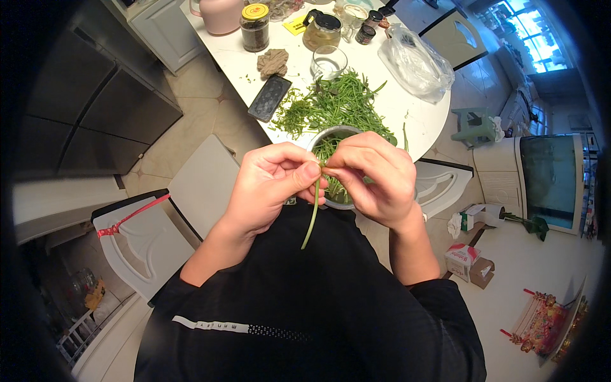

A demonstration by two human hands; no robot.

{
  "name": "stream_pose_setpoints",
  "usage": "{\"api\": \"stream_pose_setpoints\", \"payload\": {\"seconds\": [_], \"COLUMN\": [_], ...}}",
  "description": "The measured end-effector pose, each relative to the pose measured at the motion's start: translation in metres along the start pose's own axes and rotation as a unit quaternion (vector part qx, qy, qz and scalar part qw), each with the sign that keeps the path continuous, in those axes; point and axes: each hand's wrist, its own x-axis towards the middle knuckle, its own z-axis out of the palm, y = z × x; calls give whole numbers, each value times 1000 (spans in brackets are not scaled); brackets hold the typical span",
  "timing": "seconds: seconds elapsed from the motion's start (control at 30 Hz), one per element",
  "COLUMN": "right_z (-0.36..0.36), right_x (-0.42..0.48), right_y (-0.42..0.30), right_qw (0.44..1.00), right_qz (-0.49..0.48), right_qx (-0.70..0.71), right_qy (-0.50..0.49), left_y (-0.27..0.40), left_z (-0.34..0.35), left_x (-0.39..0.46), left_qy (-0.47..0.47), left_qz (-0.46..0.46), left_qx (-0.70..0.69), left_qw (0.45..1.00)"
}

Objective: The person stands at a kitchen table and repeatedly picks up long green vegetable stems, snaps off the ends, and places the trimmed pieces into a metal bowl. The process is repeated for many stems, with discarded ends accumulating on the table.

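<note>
My left hand pinches a thin green vegetable stem between thumb and forefinger, and the stem's lower end hangs free in front of my black shirt. The fingertips of my right hand meet those of the left and grip the stem's upper end; the fingers partly hide that end. Behind and below both hands stands a round metal-grey bowl holding green stems, much of it covered by my hands. Beyond it a large heap of green stems lies on the white table.
Left of the heap are small trimmings, a black phone and a crumpled brown cloth. Farther back stand an empty glass cup, a glass teapot and a yellow-lidded jar. A clear plastic bag lies at right.
</note>
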Motion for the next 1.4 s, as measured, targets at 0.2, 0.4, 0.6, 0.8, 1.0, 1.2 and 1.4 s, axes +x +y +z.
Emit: {"api": "stream_pose_setpoints", "payload": {"seconds": [0.2,0.4,0.6,0.8,1.0,1.2,1.4], "right_z": [1,4,6,8,11,18,21], "right_x": [-1,-6,-7,-12,-20,-27,-29], "right_y": [-3,-6,-6,-10,-6,-7,-11], "right_qw": [999,998,996,989,982,978,976], "right_qz": [28,55,62,97,120,154,168], "right_qx": [-16,-23,-44,-53,-53,-20,18], "right_qy": [-35,-30,-50,-95,-134,-139,-137], "left_y": [-5,-9,-18,-26,-29,-35,-35], "left_z": [-3,-9,-8,-9,-11,-20,-23], "left_x": [1,2,3,4,1,4,9], "left_qy": [10,5,22,20,8,1,66], "left_qz": [12,-5,16,34,-24,-8,77], "left_qx": [-8,-38,-27,-9,-15,-116,-147], "left_qw": [1000,999,999,999,1000,993,984]}}
